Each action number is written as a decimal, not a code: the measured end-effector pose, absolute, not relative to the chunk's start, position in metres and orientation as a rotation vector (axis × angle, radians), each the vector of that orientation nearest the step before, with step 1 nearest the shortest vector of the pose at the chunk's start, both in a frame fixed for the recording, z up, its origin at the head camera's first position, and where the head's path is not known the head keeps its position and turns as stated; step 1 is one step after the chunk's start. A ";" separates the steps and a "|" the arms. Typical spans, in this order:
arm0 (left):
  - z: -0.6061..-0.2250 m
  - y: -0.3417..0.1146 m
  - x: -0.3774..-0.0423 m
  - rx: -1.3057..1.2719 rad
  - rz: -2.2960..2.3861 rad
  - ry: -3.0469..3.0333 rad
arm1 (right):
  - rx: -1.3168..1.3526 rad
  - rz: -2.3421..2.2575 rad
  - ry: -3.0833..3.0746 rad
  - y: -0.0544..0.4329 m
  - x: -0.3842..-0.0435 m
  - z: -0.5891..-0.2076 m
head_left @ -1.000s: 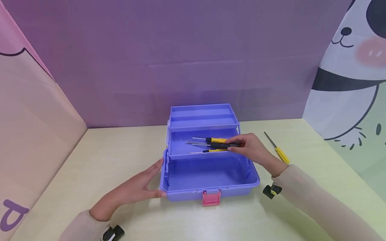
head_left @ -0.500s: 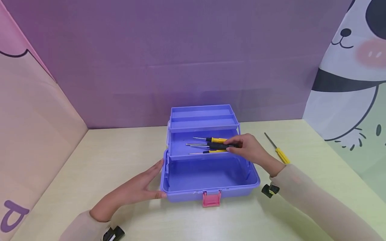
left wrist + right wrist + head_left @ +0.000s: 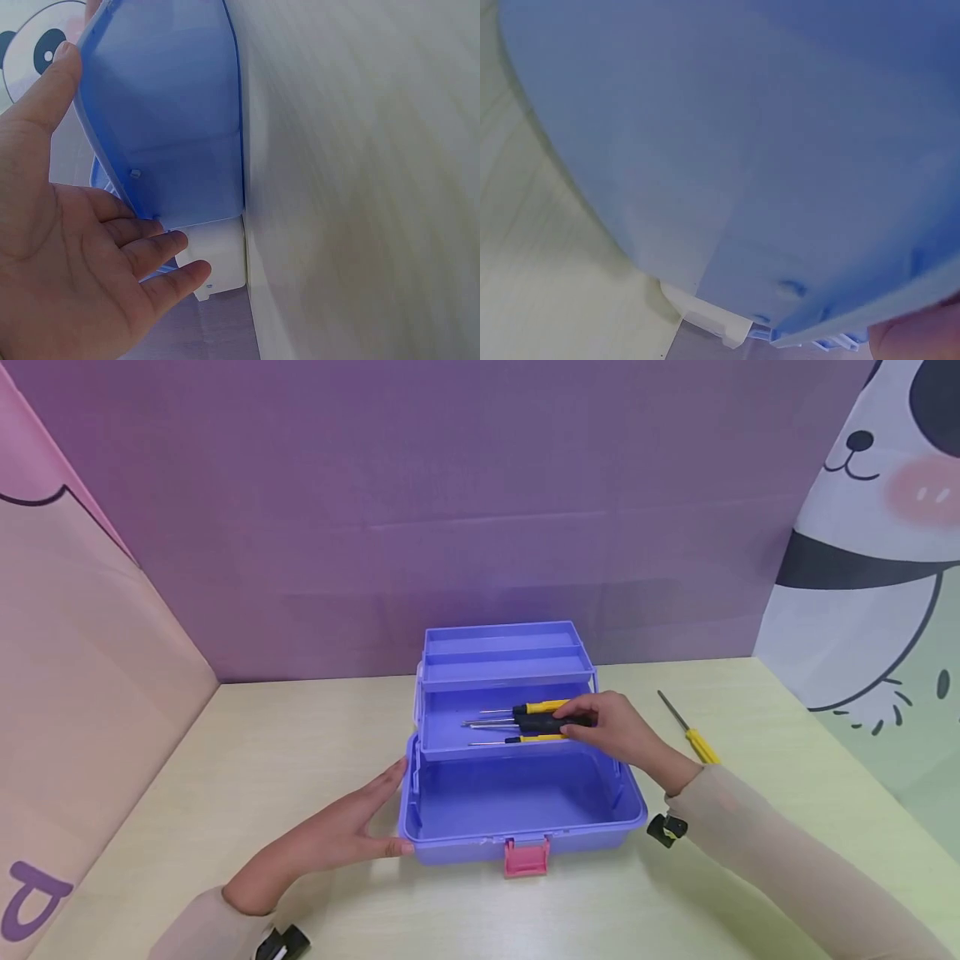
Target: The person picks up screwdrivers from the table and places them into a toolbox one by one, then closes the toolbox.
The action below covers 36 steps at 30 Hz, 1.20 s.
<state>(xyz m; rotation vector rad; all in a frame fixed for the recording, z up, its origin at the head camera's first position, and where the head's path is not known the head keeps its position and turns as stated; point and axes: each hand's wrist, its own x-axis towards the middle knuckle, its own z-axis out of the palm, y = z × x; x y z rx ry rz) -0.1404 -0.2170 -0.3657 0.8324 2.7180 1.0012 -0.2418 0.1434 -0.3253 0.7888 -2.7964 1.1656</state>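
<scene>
An open purple toolbox [image 3: 480, 835] with a pink latch [image 3: 526, 857] stands on the pale table. Its raised tray [image 3: 450, 731] carries three screwdrivers: two with yellow handles [image 3: 542, 707] and one black-handled [image 3: 542, 724]. My right hand [image 3: 609, 729] reaches over the tray's right end and pinches the black screwdriver's handle. My left hand [image 3: 352, 822] lies with straight fingers against the box's left front corner; the left wrist view shows the palm [image 3: 52, 262] pressed on the blue wall [image 3: 172, 120]. The right wrist view is filled by the box's blue side [image 3: 727, 150].
A yellow-handled screwdriver [image 3: 690, 731] lies on the table right of the box. Purple backdrop behind, pink panel at left, panda-print panel [image 3: 870, 552] at right. The box's lower bin [image 3: 510, 793] holds nothing.
My right hand with the black screwdriver has shifted slightly left and lower in the tray; the left hand stays put.
</scene>
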 end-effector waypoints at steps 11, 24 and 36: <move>-0.365 -0.217 -0.140 0.823 1.012 2.709 | 0.757 1.137 -2.803 0.140 -0.242 -0.327; -0.364 -0.217 -0.139 0.819 1.010 2.711 | 0.738 1.159 -2.804 0.137 -0.241 -0.327; -0.364 -0.215 -0.141 0.834 1.015 2.704 | 0.686 1.291 -2.780 0.145 -0.239 -0.325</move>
